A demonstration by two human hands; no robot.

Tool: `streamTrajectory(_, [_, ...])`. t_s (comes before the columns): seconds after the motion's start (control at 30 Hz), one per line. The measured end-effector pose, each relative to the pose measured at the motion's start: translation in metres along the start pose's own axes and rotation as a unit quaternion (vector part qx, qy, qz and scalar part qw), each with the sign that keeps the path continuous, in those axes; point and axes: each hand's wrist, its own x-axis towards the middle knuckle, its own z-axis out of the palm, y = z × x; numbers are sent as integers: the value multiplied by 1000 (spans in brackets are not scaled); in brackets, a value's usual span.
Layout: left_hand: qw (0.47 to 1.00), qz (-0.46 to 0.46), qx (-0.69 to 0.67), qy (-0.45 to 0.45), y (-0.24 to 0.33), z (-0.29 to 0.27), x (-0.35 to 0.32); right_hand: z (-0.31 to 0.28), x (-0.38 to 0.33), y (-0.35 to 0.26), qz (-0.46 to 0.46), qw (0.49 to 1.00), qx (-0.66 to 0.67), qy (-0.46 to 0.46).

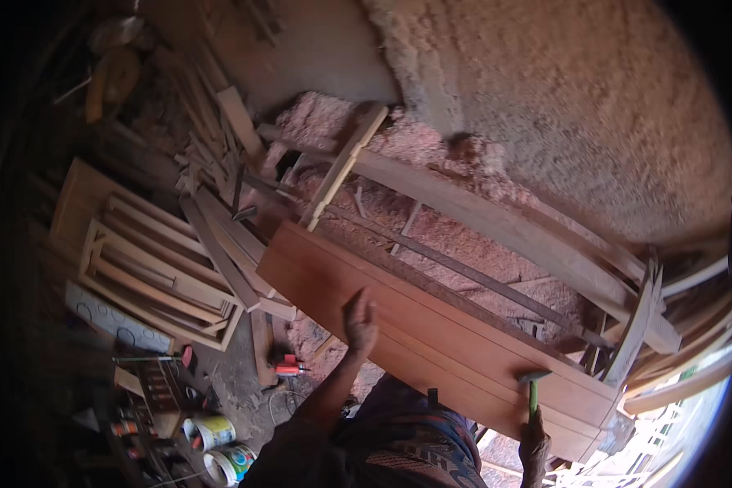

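A long reddish-brown wooden panel (431,325), made of boards side by side, lies slantwise in front of me. Over its near edge, left of the middle, is my left hand (361,324). Its fingers are drawn together; what they hold, if anything, I cannot make out. My right hand (535,443) is wrapped round the green handle of a hammer (533,390) near the panel's right end. The dark hammer head is over the boards; whether it touches them I cannot tell.
A wooden bench frame (464,191) stands beyond the panel, among pinkish wood shavings (480,252). Wooden frames (159,268) and loose offcuts (211,122) are piled at the left. Two buckets (211,431) and a red tool (289,366) are on the floor. Timber leans at the right.
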Motion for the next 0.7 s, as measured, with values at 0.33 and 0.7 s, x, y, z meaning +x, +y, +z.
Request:
streamTrajectory(0.33, [722, -537, -379, 214, -186, -88, -13, 27, 60, -136, -85, 960, -212, 164])
streamTrajectory(0.7, [551, -666, -499, 67, -150, -82, 18, 146, 274, -330, -171, 967, -125, -143])
